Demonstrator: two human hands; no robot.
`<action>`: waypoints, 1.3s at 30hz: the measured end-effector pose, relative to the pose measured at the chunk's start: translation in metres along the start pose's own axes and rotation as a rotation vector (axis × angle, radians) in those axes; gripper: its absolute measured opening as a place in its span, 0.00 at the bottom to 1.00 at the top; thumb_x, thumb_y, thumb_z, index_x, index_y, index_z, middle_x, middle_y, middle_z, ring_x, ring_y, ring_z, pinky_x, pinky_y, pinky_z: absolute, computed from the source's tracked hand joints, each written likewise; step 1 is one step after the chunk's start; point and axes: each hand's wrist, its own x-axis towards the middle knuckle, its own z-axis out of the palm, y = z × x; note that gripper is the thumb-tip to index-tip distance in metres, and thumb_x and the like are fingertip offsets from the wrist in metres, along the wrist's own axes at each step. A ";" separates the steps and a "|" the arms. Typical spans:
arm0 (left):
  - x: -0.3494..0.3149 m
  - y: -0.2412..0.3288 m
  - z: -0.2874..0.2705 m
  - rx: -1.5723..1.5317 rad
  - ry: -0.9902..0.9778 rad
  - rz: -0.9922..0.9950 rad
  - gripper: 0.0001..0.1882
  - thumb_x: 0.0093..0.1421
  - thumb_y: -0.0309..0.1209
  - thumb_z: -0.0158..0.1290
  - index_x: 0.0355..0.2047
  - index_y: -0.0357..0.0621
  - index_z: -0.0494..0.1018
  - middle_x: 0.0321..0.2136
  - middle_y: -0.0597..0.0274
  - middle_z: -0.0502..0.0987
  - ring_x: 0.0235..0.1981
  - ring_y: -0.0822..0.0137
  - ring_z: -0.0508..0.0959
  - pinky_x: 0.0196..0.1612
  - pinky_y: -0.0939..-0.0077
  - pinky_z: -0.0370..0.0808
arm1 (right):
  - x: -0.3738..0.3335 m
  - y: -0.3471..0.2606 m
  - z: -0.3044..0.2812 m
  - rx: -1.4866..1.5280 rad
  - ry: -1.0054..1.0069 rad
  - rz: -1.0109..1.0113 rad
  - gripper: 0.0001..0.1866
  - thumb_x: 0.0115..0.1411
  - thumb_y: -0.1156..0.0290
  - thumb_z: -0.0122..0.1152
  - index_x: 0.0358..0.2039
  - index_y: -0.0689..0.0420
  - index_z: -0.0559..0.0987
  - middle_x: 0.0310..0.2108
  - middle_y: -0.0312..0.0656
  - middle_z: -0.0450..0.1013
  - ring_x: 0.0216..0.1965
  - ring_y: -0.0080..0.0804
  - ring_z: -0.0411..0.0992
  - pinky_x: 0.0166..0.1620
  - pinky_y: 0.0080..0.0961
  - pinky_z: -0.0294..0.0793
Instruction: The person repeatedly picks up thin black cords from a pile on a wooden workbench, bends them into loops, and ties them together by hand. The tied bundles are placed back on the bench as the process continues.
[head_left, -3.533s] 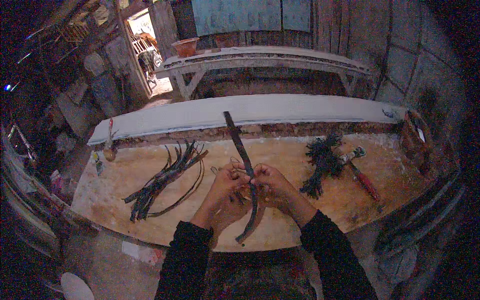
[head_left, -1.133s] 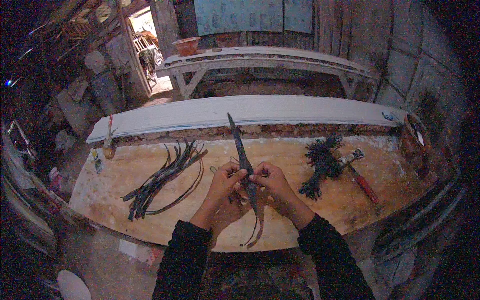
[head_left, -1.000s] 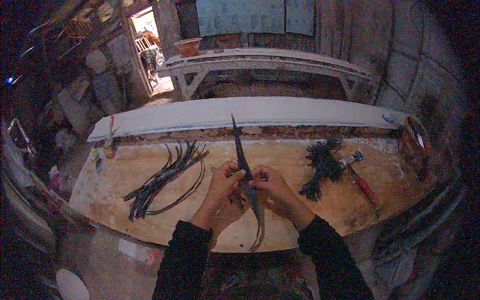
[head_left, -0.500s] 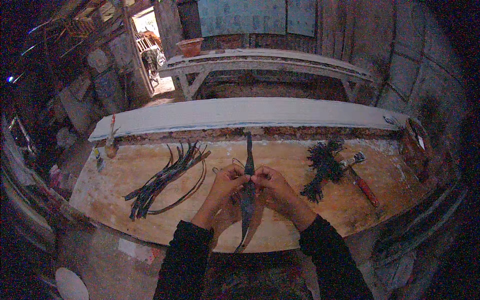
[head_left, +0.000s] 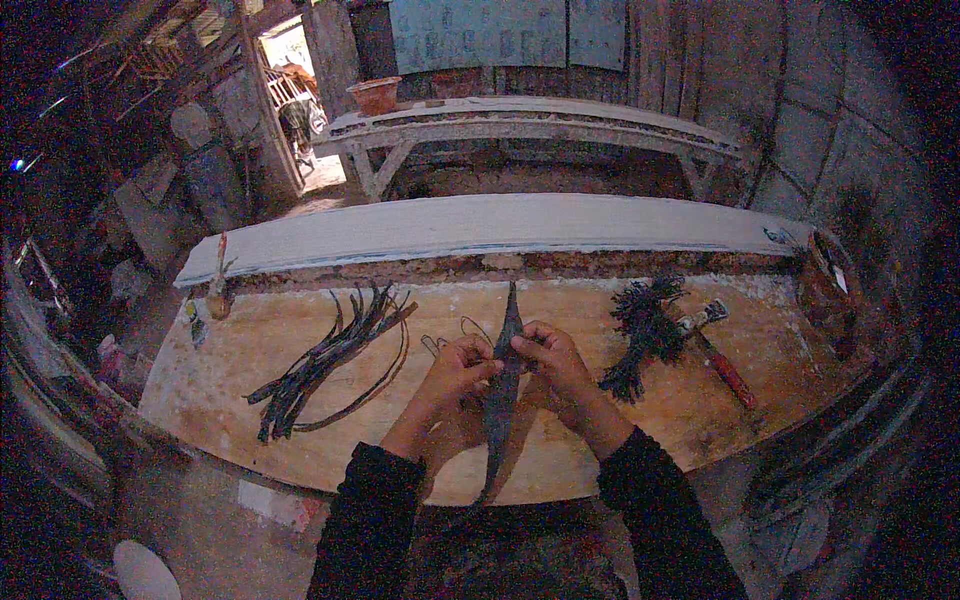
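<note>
A long dark strip (head_left: 502, 395), wide in the middle and tapering to both ends, is held upright over the wooden worktop. My left hand (head_left: 452, 382) pinches its left edge between thumb and fingers. Slightly higher, my right hand (head_left: 556, 368) grips the right edge the same way. The strip's lower end hangs toward the worktop's near edge. Thin wire-like loops (head_left: 432, 343) show beside my left hand; what they belong to is partly hidden. On the left lies a loose bundle of dark strips (head_left: 325, 355). To the right is a bunch of short, frayed dark strips (head_left: 645, 325).
Against the frayed bunch lies a hammer with a red handle (head_left: 728, 378). Behind the wooden worktop (head_left: 240, 400) runs a long pale board (head_left: 480, 222). A small pointed object (head_left: 220, 285) stands at its left end. Farther back, a bench (head_left: 520, 125) carries a basin (head_left: 375, 97).
The strip now shows its broad face more widely. My right hand has moved slightly up and right, apart from my left hand, and the strip's top end sits a little lower.
</note>
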 end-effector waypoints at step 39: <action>0.011 -0.018 -0.004 -0.103 0.126 0.171 0.11 0.56 0.32 0.54 0.22 0.45 0.65 0.18 0.68 0.70 0.19 0.78 0.69 0.19 0.85 0.64 | -0.010 -0.014 0.016 -0.175 0.031 0.064 0.08 0.53 0.69 0.61 0.30 0.58 0.73 0.26 0.36 0.71 0.30 0.24 0.70 0.34 0.26 0.73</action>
